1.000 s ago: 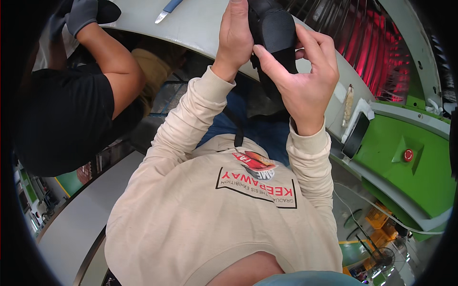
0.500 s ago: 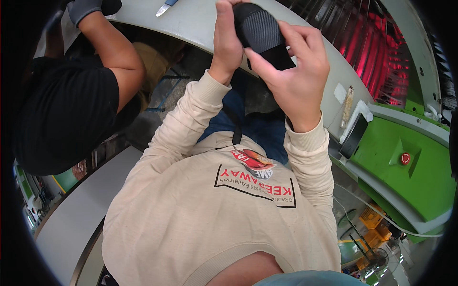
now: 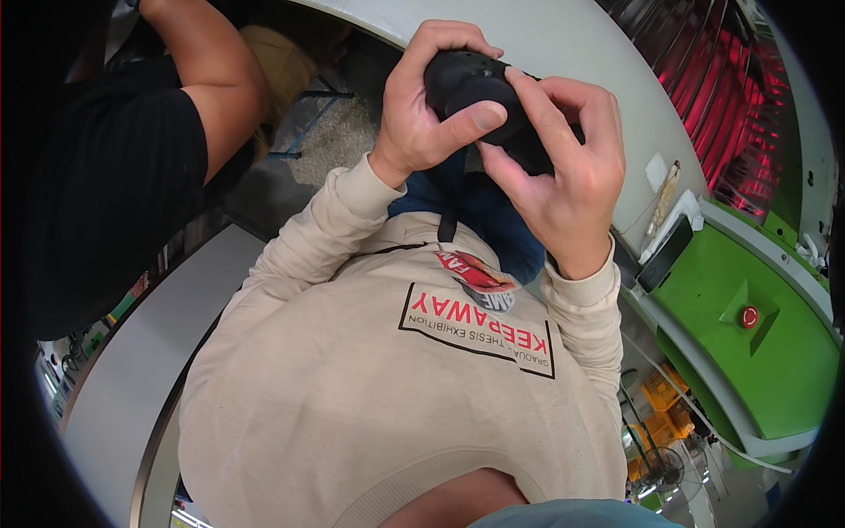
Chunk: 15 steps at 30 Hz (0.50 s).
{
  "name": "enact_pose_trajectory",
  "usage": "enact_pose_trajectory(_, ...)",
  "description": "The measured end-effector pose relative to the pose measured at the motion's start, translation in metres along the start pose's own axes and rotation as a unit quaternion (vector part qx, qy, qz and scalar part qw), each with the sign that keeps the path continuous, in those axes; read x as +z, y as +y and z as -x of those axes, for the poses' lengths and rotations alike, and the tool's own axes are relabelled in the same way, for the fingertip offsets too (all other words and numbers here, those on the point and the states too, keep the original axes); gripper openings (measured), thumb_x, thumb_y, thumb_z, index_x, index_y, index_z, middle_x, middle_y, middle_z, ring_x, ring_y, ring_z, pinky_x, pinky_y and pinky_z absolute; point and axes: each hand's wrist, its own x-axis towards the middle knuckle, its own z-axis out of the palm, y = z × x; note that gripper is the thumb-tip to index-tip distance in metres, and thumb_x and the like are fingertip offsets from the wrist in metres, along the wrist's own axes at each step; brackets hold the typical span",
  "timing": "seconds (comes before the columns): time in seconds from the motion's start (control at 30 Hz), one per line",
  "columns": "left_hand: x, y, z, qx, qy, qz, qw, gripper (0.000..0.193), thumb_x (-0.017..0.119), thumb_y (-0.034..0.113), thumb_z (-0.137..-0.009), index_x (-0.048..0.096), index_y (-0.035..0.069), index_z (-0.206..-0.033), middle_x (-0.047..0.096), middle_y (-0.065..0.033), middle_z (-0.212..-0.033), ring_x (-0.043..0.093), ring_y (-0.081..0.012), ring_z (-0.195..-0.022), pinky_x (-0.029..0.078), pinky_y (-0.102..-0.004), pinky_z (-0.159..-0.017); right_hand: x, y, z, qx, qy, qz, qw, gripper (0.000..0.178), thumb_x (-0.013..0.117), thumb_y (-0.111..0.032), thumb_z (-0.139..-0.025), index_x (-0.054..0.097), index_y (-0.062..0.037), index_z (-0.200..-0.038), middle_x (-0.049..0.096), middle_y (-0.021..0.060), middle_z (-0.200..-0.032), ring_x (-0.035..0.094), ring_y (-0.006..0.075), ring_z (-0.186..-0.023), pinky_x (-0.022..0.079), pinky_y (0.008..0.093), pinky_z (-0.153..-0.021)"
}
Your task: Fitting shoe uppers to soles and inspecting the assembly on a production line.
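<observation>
Both my hands hold a black moulded part [image 3: 471, 81] with a rounded, hollow-looking form, raised in front of my chest over the near edge of the pale table [image 3: 546, 40]. My left hand [image 3: 422, 119] wraps its left end, fingers behind and thumb pressed across the front. On the other side my right hand [image 3: 568, 150] grips the darker right portion between the thumb below and the fingers above. Dark shadow hides where that portion ends, and I cannot tell whether it is a separate piece.
Green machine housing with a red push button [image 3: 748, 317] stands at right. A dark flat phone-like device [image 3: 666, 255] and a wrapped stick-like tool [image 3: 664, 198] lie beside it. Red-lit bars [image 3: 704, 97] are behind. A co-worker's bent arm [image 3: 220, 70] is at left.
The black part has come down and nearer, turning from its ribbed face to a smoother, rounded side. My left thumb now lies across its front. The blue-handled knife has left the view.
</observation>
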Motion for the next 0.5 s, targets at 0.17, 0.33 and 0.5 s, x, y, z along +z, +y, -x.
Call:
enact_pose_trajectory(0.17, -0.004, -0.004, 0.001, 0.050, -0.021, -0.058, 0.997, 0.066, 0.083, 0.046, -0.096, 0.060, -0.004, -0.133, 0.065, -0.0181, -0.124, 0.072, -0.0318, -0.118, 0.058, -0.0430, -0.102, 0.001, 0.002, 0.002, -0.010, 0.004, -0.009, 1.000, 0.065, 0.092, -0.004, -0.059, 0.079, -0.0068, -0.122, 0.067, 0.0084, -0.107, 0.065, 0.0284, -0.092, 0.057, 0.0386, -0.074)
enact_pose_trajectory(0.33, 0.000, 0.001, -0.001, 0.036, 0.001, -0.049, 0.998, 0.062, 0.081, 0.046, -0.099, 0.060, -0.003, -0.130, 0.066, -0.0188, -0.124, 0.073, -0.0301, -0.116, 0.058, -0.0411, -0.101, -0.007, 0.001, -0.007, 0.014, -0.020, -0.037, 0.999, 0.060, 0.094, -0.006, -0.062, 0.079, -0.0080, -0.121, 0.068, 0.0075, -0.108, 0.066, 0.0288, -0.094, 0.058, 0.0383, -0.076)
enact_pose_trajectory(0.5, -0.001, 0.002, -0.001, 0.040, 0.012, -0.047, 0.998, 0.058, 0.084, 0.041, -0.096, 0.062, -0.001, -0.129, 0.065, -0.0161, -0.124, 0.069, -0.0248, -0.111, 0.056, -0.0361, -0.098, -0.017, 0.013, -0.023, 0.057, -0.084, -0.153, 0.983, 0.046, 0.094, -0.010, -0.073, 0.078, -0.0061, -0.116, 0.070, 0.0078, -0.103, 0.067, 0.0253, -0.091, 0.057, 0.0359, -0.077)
